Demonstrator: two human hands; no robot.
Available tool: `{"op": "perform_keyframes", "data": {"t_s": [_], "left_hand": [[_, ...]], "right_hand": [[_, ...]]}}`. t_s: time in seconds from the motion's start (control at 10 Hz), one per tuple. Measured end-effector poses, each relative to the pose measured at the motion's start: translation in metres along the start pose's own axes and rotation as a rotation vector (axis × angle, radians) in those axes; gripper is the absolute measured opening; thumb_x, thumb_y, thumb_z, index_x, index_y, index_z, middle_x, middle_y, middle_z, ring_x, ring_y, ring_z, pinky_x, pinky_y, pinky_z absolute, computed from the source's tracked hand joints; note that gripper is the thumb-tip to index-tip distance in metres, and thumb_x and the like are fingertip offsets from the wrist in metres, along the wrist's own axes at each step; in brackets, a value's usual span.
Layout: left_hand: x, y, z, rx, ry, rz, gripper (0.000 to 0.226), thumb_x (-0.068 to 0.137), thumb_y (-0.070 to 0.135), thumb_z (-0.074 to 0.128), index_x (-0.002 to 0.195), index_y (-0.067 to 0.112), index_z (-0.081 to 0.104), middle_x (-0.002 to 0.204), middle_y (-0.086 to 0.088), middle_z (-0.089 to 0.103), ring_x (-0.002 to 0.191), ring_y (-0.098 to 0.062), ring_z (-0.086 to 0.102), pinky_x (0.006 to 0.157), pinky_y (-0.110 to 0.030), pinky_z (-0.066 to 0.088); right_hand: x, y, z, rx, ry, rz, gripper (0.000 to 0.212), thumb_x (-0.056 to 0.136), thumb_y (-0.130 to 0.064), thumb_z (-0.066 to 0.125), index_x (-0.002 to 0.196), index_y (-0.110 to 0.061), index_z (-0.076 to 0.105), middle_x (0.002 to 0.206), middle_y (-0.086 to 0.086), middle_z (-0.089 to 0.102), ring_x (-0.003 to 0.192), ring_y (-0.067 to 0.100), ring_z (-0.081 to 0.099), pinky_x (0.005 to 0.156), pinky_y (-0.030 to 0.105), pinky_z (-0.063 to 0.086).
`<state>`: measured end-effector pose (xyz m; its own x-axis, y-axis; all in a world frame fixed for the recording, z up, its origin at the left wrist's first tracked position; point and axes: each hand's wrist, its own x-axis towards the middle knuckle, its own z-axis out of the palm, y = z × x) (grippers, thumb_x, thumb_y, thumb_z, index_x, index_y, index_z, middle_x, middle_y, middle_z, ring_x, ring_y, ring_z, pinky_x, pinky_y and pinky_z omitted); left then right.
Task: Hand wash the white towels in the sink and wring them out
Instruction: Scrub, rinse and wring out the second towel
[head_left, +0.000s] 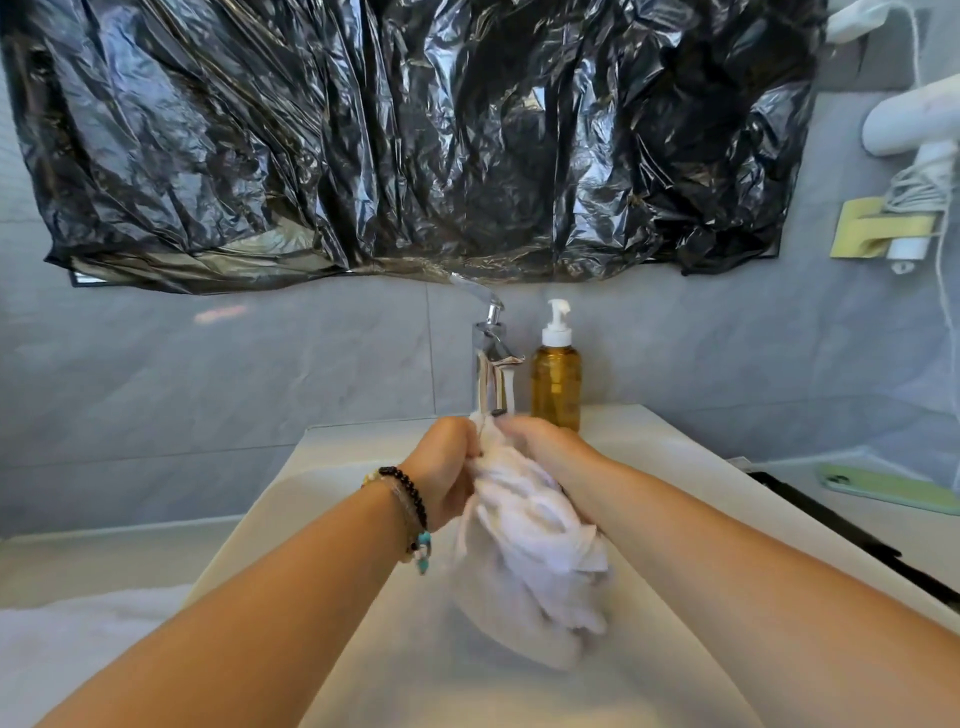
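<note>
A bunched white towel (530, 551) hangs over the white sink (332, 499), held up between both hands under the chrome faucet (491, 358). My left hand (447, 467), with bead bracelets on its wrist, grips the towel's upper left side. My right hand (540, 447) grips the upper right side, fingers curled into the cloth. The towel's lower part is blurred and drapes down into the basin. A thin stream of water runs from the faucet just behind the hands.
An amber soap pump bottle (556, 374) stands right of the faucet. Another white towel (62, 639) lies on the counter at lower left. A green phone (888, 488) lies on the right counter. Black plastic sheeting (415, 135) covers the wall above. A white hair dryer (914, 130) hangs at upper right.
</note>
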<state>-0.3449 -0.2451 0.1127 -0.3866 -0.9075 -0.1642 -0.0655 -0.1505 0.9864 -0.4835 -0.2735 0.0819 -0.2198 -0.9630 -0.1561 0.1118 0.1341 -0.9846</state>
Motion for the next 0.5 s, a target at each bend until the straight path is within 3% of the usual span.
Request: {"op": "perform_keyframes", "data": {"t_s": [0.1,0.2,0.3,0.4,0.5], "left_hand": [[0.010,-0.010,-0.020,0.284,0.159,0.005,0.029,0.087,-0.006,0.032,0.068,0.009,0.047,0.056,-0.004,0.053,0.049,-0.017,0.054,0.052,-0.024,0.046],[0.026,-0.012,-0.034,0.547,0.356,0.061,0.032,0.094,-0.003,0.042,0.067,0.015,0.043,0.069,-0.004,0.049,0.065,-0.023,0.056,0.060,-0.032,0.055],[0.025,-0.010,-0.039,0.834,0.492,0.099,0.037,0.097,0.005,0.042,0.062,0.014,0.035,0.067,-0.001,0.038,0.083,-0.027,0.047,0.073,-0.033,0.044],[0.023,-0.002,-0.045,0.904,0.502,0.158,0.032,0.090,0.014,0.039,0.059,0.011,0.034,0.065,-0.005,0.035,0.074,-0.028,0.041,0.065,-0.030,0.030],[0.016,0.001,-0.042,0.453,0.412,0.131,0.022,0.085,0.011,0.046,0.064,0.013,0.039,0.063,-0.005,0.037,0.060,-0.022,0.034,0.057,-0.031,0.025]], "right_hand": [[-0.023,-0.001,0.002,-0.130,-0.001,-0.042,0.038,0.065,-0.025,0.078,0.098,-0.011,0.065,0.086,0.009,0.068,0.078,0.026,0.065,0.067,0.033,0.052],[-0.020,0.003,0.007,-0.156,0.115,-0.131,0.015,0.089,-0.016,0.063,0.102,-0.009,0.065,0.082,0.007,0.056,0.078,0.023,0.054,0.066,0.029,0.044],[-0.023,-0.002,0.011,-0.246,0.220,-0.071,0.032,0.096,-0.029,0.054,0.116,-0.005,0.061,0.101,0.012,0.060,0.095,0.030,0.058,0.080,0.035,0.046],[-0.029,-0.009,0.000,-0.344,0.260,-0.161,0.036,0.092,-0.041,0.055,0.104,-0.008,0.061,0.094,0.009,0.058,0.086,0.027,0.055,0.070,0.029,0.041],[-0.035,-0.004,-0.006,-0.560,0.234,-0.323,0.033,0.087,-0.037,0.064,0.065,-0.014,0.053,0.067,0.001,0.049,0.062,0.016,0.049,0.054,0.026,0.034]]}}
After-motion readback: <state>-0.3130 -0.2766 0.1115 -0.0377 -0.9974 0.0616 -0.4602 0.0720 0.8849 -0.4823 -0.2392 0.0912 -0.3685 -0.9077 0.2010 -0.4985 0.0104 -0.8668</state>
